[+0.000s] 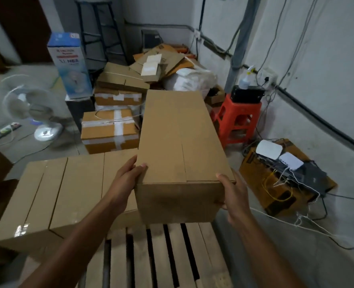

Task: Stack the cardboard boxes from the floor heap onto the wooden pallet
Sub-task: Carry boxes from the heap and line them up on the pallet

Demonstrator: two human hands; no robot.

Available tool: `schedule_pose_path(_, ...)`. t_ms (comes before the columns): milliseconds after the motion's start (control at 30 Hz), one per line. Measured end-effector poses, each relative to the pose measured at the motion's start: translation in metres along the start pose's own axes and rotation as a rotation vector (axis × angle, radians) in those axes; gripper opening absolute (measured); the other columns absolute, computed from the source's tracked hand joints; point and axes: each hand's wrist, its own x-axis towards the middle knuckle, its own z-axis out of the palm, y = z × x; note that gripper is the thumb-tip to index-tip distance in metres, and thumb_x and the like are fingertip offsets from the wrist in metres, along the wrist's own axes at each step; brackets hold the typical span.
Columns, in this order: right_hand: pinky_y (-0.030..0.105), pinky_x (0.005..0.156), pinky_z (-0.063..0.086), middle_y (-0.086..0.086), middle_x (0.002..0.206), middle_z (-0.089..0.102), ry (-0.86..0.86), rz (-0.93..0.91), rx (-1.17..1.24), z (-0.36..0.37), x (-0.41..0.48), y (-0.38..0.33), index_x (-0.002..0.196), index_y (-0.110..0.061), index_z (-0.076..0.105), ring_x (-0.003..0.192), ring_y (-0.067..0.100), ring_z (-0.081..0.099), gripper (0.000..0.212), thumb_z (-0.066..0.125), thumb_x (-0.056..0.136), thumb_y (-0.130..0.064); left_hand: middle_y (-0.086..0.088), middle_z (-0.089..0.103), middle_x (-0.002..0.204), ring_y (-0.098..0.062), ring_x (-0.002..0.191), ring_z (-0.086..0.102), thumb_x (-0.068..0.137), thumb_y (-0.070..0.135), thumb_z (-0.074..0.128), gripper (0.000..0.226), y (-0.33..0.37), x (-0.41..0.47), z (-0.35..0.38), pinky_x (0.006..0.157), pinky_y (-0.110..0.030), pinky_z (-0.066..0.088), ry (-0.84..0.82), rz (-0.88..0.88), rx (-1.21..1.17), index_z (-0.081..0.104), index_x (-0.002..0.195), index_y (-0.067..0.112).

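Note:
I hold a long plain cardboard box [178,142] lengthwise in front of me, above the far end of the wooden pallet [167,258]. My left hand [128,175] grips its near left edge, thumb on top. My right hand [232,194] grips the near right corner, thumb on the top edge. Several similar boxes [68,194] lie side by side on the pallet's left part. Beyond them is the floor heap: a taped box [109,132], more taped boxes [120,90] and flattened cardboard [161,59].
A white fan [30,109] and a blue fan carton [70,63] stand at left. A red plastic stool [238,119] stands right of the heap. A box with routers and cables [284,175] sits by the right wall. Loose cords cross the floor.

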Motion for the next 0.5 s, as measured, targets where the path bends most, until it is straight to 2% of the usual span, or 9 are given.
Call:
schedule_pose_path(67, 0.056, 0.096, 0.053, -0.009, 0.114, 0.066, -0.032, 0.013, -0.008, -0.010, 0.037, 0.006, 0.118, -0.044, 0.063, 0.106, 0.016, 0.062, 0.028, 0.066, 0.092, -0.035, 0.009, 0.064, 0.130, -0.016, 0.122, 0.058, 0.101, 0.028, 0.052, 0.035, -0.002, 0.018, 0.024, 0.107, -0.043, 0.045, 0.027, 0.002, 0.017, 0.056, 0.135, 0.037)
schedule_pose_path(167, 0.057, 0.095, 0.053, -0.006, 0.116, 0.067, -0.081, 0.050, -0.005, -0.020, 0.090, 0.020, 0.129, -0.035, 0.062, 0.106, 0.018, 0.062, 0.037, 0.066, 0.092, -0.036, 0.009, 0.056, 0.141, -0.018, 0.133, 0.048, 0.098, 0.038, 0.052, 0.048, -0.013, 0.049, 0.053, 0.114, -0.049, 0.037, 0.077, -0.006, 0.053, 0.047, 0.146, 0.038)
schedule_pose_path(300, 0.050, 0.089, 0.054, -0.008, 0.112, 0.065, -0.148, 0.077, -0.023, -0.017, 0.160, 0.050, 0.125, -0.039, 0.060, 0.102, 0.016, 0.061, 0.032, 0.065, 0.094, -0.035, 0.009, 0.056, 0.137, -0.015, 0.125, 0.053, 0.105, 0.024, 0.044, 0.043, -0.048, 0.100, 0.081, 0.106, -0.041, 0.044, 0.103, -0.009, 0.138, 0.041, 0.148, 0.032)
schedule_pose_path(367, 0.051, 0.089, 0.054, -0.010, 0.110, 0.064, -0.175, 0.084, -0.055, -0.006, 0.201, 0.079, 0.123, -0.042, 0.059, 0.100, 0.013, 0.059, 0.029, 0.064, 0.095, -0.035, 0.010, 0.050, 0.141, -0.014, 0.126, 0.051, 0.104, 0.030, 0.047, 0.048, -0.079, 0.133, 0.087, 0.107, -0.040, 0.043, 0.119, -0.006, 0.179, 0.035, 0.150, 0.032)
schedule_pose_path(500, 0.056, 0.092, 0.053, -0.012, 0.107, 0.063, -0.181, 0.096, -0.084, 0.029, 0.282, 0.161, 0.119, -0.044, 0.059, 0.099, 0.014, 0.059, 0.027, 0.065, 0.093, -0.037, 0.019, 0.032, 0.151, -0.008, 0.136, 0.037, 0.097, 0.049, 0.055, 0.076, -0.164, 0.203, 0.085, 0.110, -0.033, 0.034, 0.153, 0.028, 0.295, 0.015, 0.160, 0.032)
